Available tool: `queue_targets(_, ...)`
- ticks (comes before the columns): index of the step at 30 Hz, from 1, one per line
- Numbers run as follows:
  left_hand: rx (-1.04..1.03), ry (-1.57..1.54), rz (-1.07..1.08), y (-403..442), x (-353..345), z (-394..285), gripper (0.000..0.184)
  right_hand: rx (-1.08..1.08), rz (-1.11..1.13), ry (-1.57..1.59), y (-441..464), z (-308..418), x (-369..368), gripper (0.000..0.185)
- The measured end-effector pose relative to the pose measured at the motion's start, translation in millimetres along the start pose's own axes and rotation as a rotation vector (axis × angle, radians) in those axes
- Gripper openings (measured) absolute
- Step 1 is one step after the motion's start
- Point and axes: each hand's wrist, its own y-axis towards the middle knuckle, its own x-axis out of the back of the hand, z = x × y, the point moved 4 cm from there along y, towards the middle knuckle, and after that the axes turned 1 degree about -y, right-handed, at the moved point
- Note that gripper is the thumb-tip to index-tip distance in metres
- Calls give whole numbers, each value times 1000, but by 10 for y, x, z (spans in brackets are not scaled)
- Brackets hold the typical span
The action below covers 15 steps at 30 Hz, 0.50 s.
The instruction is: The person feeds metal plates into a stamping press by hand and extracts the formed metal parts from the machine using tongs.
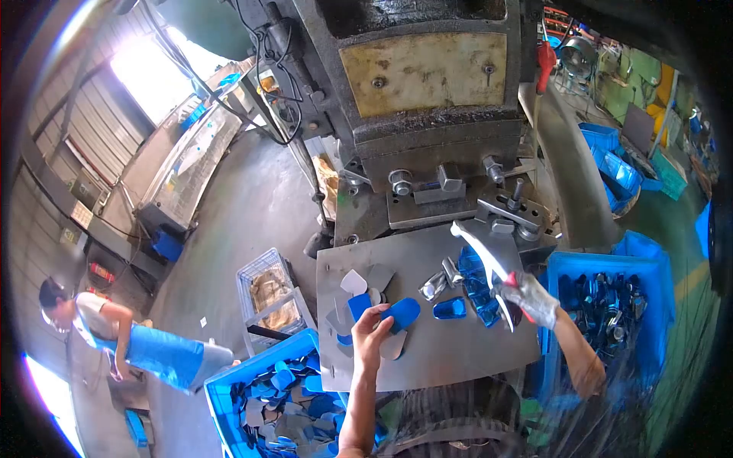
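My left hand (369, 336), bare, pinches a flat blue rounded metal blank (403, 314) above the left part of the metal table (435, 366). Several loose grey and blue blanks (353, 282) lie around its fingers. In my right hand (537, 304), which wears a white glove, is a tong-like tool (482, 248) with red grips and long pale curved arms. Its arms pass over a cluster of shiny blue formed pieces (475, 284). Left of the cluster are silvery formed pieces (433, 287) and a single blue formed piece (450, 308).
A large press (424, 76) with a bolted die (439, 191) rises behind the table. Flat blanks fill the blue crate (221, 389) at left; formed pieces fill another blue crate (660, 305) at right. A grey-blue crate (248, 278) stands beyond. Another person (153, 355) in a blue apron is far left.
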Motion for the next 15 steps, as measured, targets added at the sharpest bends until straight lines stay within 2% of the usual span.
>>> queue_targets(1,2,-13,-4,16,-25,30,26,31,-69,-235,-107,27,-33,21)
queue_targets(2,1,-27,-6,36,-54,56,25,8,-46,-13,-214,66,-131,24)
queue_targets(3,1,-41,-8,43,-81,69,24,15,-39,-202,-196,-26,-98,24)
queue_targets(5,-8,-61,-24,43,-128,83,22,29,-29,-211,-350,64,-211,26)
queue_targets(9,67,-138,-1,21,-222,104,20,126,4,-571,-349,-23,-193,30)
queue_targets(10,35,-84,16,19,-232,83,19,174,13,-584,-256,-195,-109,34)
queue_targets(15,79,-92,50,-8,-314,54,18,96,11,-594,-286,-113,-102,39)
